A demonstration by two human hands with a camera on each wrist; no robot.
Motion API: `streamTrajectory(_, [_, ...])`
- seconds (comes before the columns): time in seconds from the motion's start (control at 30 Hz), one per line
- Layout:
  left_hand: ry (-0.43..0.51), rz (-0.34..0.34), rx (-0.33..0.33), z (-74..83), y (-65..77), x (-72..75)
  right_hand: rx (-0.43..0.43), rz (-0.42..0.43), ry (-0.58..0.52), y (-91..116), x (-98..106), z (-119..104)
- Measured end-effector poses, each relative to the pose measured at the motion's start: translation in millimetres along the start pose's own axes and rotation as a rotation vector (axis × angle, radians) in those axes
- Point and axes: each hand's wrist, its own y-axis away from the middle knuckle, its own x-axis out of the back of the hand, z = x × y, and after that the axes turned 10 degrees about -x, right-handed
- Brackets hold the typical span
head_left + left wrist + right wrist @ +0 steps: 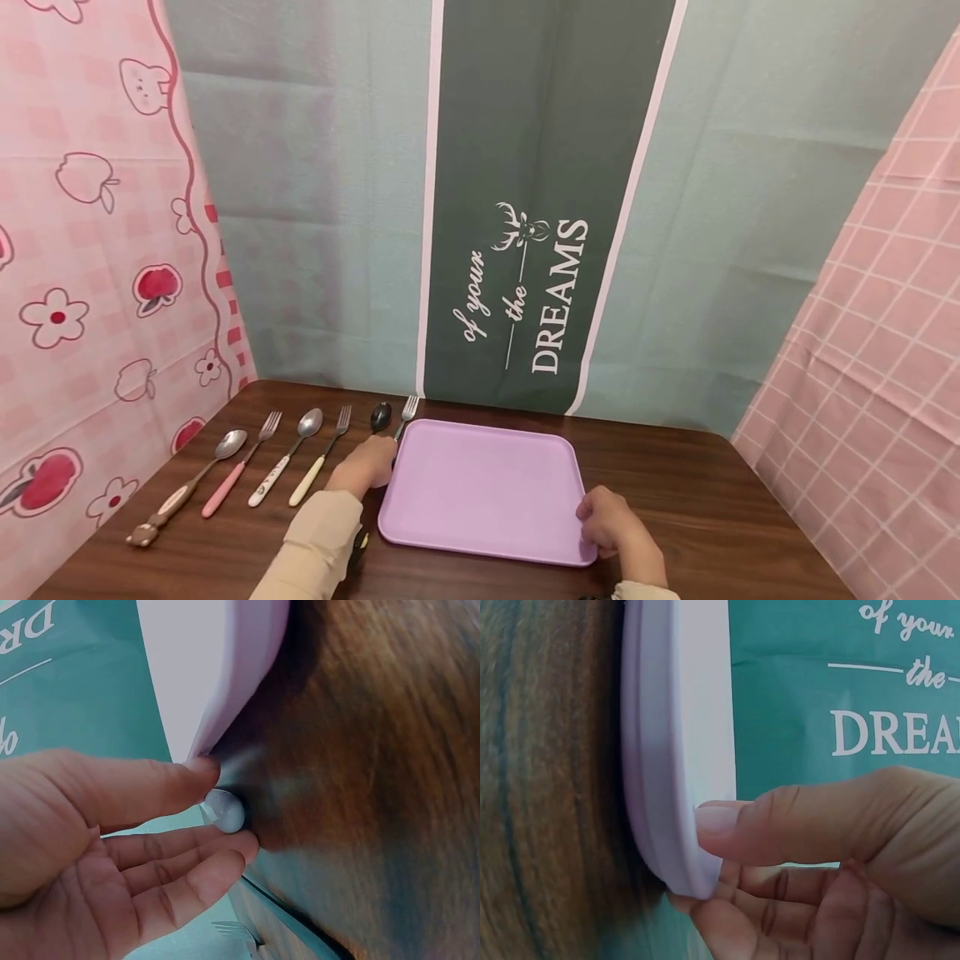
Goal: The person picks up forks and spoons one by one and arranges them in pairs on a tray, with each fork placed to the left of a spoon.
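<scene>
A light purple tray [483,492] lies on the table, its raised rim running all round. At its right edge my right hand [613,525] pinches the rim, with the thumb [720,825] on top and the fingers curled below the corner. My left hand [371,467] is beside the tray's left edge. Between its thumb and fingers is the pale rounded handle end [225,811] of a fork [408,408], whose tines point to the back. The thumb tip is right at the tray's rim. Left of this fork lies a black spoon [381,415], partly hidden by the hand.
Further left, side by side, lie a yellow-handled fork [309,479], a white-handled spoon [270,482], a pink-handled fork [225,487] and a brown spoon [176,500] with a bear-shaped end. A grey-green curtain [330,250] hangs behind the wooden table, with pink cloths [877,400] at both sides.
</scene>
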Motion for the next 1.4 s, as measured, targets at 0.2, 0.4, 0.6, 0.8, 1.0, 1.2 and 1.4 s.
streamTrajectory(0.2, [-0.025, 0.017, -0.009, -2.8, -1.7, -2.9, 0.029, 0.020, -0.001, -1.1, -1.9, 3.9])
streamTrajectory(0.4, [-0.048, 0.012, -0.022, -2.2, -2.0, -2.2, 0.004, 0.000, -0.014, -3.3, -0.2, 5.1])
streamTrajectory(0.6, [-0.041, -0.004, 0.001, -1.6, -1.4, -1.5, 0.023, 0.021, -0.029, -3.7, -1.1, 6.3])
streamTrajectory(0.8, [-0.023, 0.000, -0.004, -3.0, -0.4, -1.7, 0.032, 0.012, -0.039, -4.0, -1.5, 7.5])
streamTrajectory(1.0, [0.002, 0.026, -0.029, -4.2, -0.1, -0.3, 0.043, 0.025, -0.028, -4.5, -1.5, 8.1])
streamTrajectory(1.2, [0.007, 0.029, -0.028, -4.8, -0.7, 0.1, 0.037, 0.018, -0.026, -4.5, -0.2, 7.3])
streamTrajectory(1.4, [0.012, 0.038, -0.028, -6.7, 0.2, -1.3, 0.034, 0.000, -0.066, -6.1, 0.7, 10.3])
